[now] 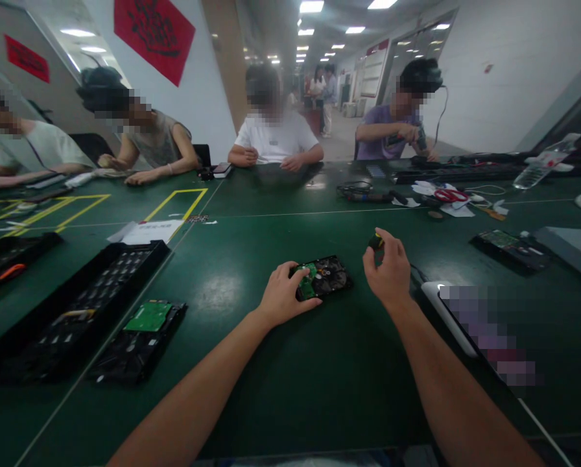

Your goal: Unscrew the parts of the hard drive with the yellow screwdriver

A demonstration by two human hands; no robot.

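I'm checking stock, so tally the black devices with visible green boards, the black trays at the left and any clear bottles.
Black devices, green boards: 3 (middle device, left device, right device)
Black trays, left: 2 (large tray, far-left tray)
Clear bottle: 1
Total: 6

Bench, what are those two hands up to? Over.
Left hand holds hard drive, flat on green table. Right hand raised, pinching small black-and-yellow object. White-edged device beside right forearm, not between hands.

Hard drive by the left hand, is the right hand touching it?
Apart. The head view shows green tabletop between the right hand and the hard drive.
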